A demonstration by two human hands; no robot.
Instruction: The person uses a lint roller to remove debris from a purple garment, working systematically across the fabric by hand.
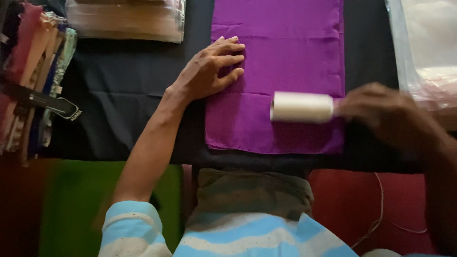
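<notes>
Purple cloth (281, 62) lies flat on our dark surface (128, 90), so we keep the left hand (212, 71) spread on it while the right hand (385, 112), gripping the white lint roller (302, 107), makes even, overlapping passes.

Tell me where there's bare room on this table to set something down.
Bare black cloth lies between the fabric stack and the purple cloth. A narrow strip borders the plastic bags. The purple cloth is crowded: left hand, lint roller, right hand.
</notes>
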